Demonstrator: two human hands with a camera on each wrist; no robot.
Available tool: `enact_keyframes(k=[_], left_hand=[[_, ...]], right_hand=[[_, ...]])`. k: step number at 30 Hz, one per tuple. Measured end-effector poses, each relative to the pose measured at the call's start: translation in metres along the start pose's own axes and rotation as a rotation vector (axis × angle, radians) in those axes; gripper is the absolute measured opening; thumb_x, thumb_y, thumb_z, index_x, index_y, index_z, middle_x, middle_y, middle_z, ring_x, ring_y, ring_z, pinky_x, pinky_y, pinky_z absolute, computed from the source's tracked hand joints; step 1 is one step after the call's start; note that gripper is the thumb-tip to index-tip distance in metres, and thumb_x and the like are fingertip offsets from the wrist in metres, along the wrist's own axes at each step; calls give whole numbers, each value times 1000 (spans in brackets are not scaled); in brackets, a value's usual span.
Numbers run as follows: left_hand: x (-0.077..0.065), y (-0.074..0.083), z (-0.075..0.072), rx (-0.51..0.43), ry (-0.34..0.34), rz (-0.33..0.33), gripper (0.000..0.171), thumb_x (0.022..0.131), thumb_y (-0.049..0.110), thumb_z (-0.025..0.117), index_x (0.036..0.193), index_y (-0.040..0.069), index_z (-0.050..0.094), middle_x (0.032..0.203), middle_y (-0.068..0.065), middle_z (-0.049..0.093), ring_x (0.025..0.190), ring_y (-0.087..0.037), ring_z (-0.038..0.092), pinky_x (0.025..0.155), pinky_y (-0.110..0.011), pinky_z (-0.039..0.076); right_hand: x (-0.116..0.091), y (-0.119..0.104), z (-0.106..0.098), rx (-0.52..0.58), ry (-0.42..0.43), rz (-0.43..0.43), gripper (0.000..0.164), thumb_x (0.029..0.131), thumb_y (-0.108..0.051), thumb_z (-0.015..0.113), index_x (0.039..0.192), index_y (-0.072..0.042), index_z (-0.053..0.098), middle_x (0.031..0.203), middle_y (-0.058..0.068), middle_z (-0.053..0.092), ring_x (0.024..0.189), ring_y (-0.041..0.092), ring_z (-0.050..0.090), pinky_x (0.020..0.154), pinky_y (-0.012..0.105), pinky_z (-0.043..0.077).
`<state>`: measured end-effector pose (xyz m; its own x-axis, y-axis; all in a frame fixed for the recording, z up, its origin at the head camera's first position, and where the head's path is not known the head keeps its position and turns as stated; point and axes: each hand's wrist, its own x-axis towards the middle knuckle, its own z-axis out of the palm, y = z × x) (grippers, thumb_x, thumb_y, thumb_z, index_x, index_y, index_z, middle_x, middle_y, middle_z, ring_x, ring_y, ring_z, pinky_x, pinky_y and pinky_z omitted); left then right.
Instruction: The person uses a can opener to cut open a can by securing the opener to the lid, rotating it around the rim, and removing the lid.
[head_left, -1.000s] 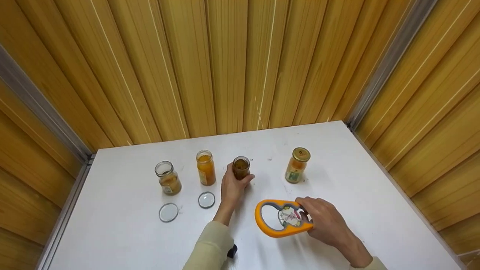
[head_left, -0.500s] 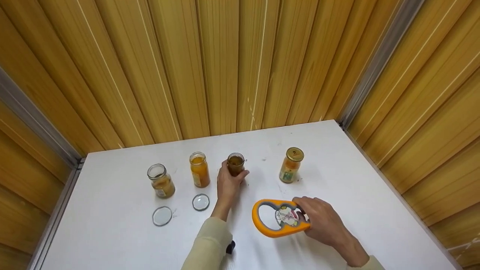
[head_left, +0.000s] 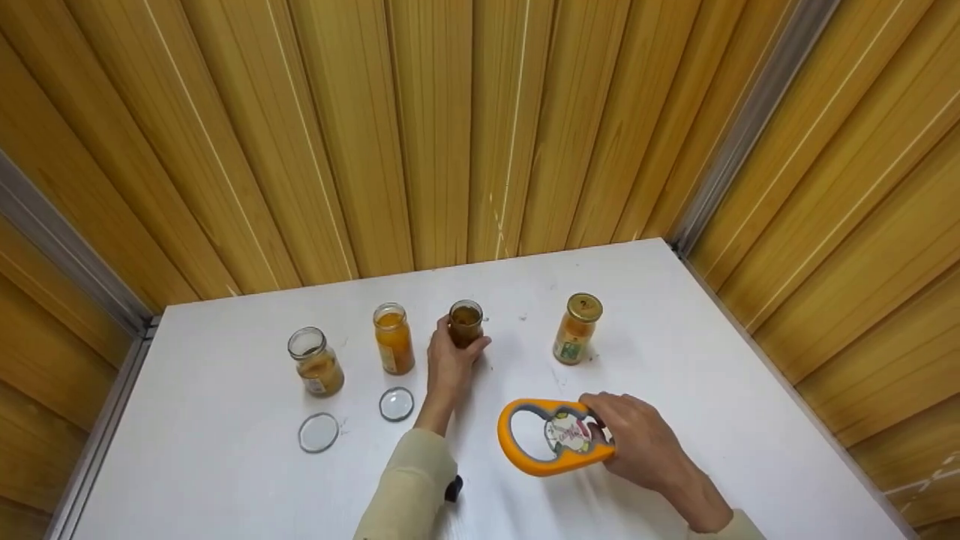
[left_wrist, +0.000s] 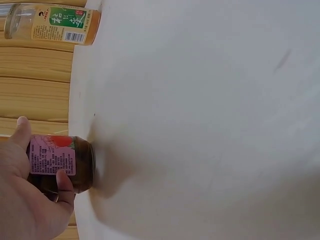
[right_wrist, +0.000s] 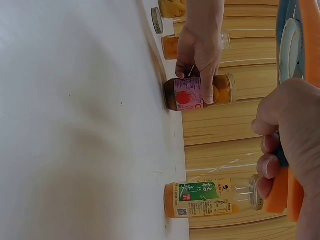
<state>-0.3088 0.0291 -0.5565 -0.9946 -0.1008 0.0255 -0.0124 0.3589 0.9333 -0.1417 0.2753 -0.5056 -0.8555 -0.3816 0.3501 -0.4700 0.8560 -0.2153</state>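
Slightly farther back now, the open dark-brown glass jar stands near the open orange-filled glass jar, seemingly just being placed, the left hand curled round it, the right hand gripping the orange-and-grey looped opener.

The left arm reaches forward, the left hand curled in a grip, thumb to the right. Nearer the body, the right hand has its fingers bent in a grip, forearm slanting inward.
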Motion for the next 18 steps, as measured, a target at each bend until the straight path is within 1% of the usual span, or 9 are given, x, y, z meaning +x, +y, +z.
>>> enact_keyframes(k=[3,8,11,12,14,18], left_hand=[[2,1,3,1,-2,-12,75,78,30,75,139,14,35,135,-6,45,125,-21,40,106,-42,29],[2,0,-3,9,-12,-51,83,76,28,77,142,13,29,141,-9,40,129,-23,36,107,-43,26],[0,0,-7,39,-7,-68,89,75,26,78,144,11,24,144,-14,35,131,-27,33,107,-44,25],[-1,0,-9,48,1,-62,91,75,25,79,145,9,23,144,-16,35,132,-28,32,107,-44,26],[-5,2,-12,78,5,-73,92,75,24,79,145,7,21,144,-18,32,132,-29,31,107,-43,26],[-17,9,-20,103,9,-116,92,77,31,76,146,6,20,145,-17,29,133,-29,29,107,-43,27]], right_hand=[[-2,-2,-1,6,-15,17,59,63,-18,83,116,-20,56,96,-14,60,79,2,52,75,29,48],[2,-5,-1,15,-31,13,59,64,-18,82,117,-20,55,94,-15,59,77,1,50,73,28,47],[4,-5,-1,19,-21,10,60,64,-17,82,117,-21,55,93,-14,59,75,2,50,71,27,47],[5,-5,-1,22,-16,9,60,64,-17,82,117,-21,55,93,-13,60,75,2,49,70,27,47],[6,-5,-2,26,-10,8,60,63,-16,82,116,-21,55,92,-14,59,74,2,49,69,27,46],[9,-7,-2,15,-3,0,58,64,-18,82,115,-22,55,90,-16,56,73,2,47,68,26,45]])
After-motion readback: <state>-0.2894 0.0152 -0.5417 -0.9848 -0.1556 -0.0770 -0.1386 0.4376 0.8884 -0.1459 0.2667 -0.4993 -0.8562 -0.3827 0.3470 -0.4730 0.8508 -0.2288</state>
